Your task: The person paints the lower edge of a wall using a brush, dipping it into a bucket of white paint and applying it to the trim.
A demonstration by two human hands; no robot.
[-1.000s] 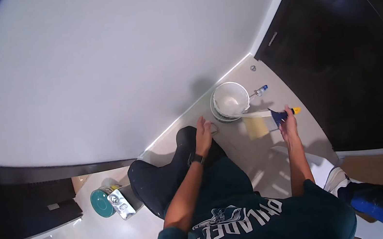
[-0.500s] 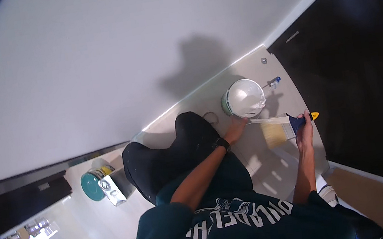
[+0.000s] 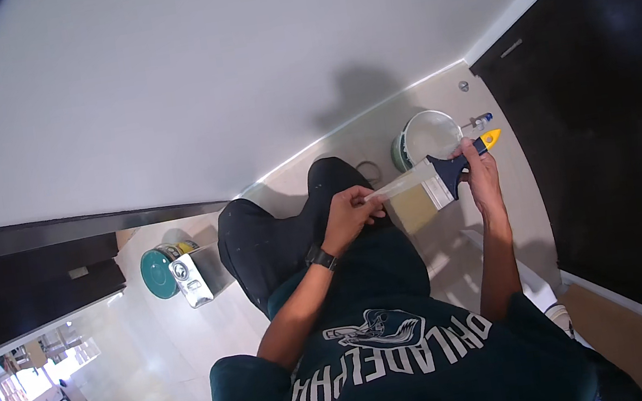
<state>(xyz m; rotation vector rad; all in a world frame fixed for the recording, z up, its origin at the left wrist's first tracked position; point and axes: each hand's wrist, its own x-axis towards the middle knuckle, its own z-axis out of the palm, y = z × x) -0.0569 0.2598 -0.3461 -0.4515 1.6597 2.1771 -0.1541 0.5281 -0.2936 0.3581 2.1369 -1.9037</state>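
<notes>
A wide paintbrush (image 3: 418, 205) with pale yellow bristles and a dark blue, yellow-tipped handle lies across in front of me. My right hand (image 3: 482, 175) is closed around its handle, bristles pointing left. Along the brush's far edge runs a narrow, pale, partly see-through strip (image 3: 403, 182); whether it is attached to the brush I cannot tell. The strip's left end is pinched in the fingers of my left hand (image 3: 350, 217), above my thigh. Just beyond the brush stands a white bucket (image 3: 432, 136) on the floor, its near rim partly hidden by the brush.
A blue-handled tool (image 3: 480, 120) lies right of the bucket. Left of my knees stand a green-lidded can (image 3: 159, 273) and a rectangular metal tin (image 3: 191, 281). A pale wall (image 3: 240, 89) rises ahead, and a dark door (image 3: 594, 96) stands at right.
My left hand has moved left and back from beside the bucket, holding the strip's end. The brush has shifted left and up in the picture with my right hand. The view has tilted.
</notes>
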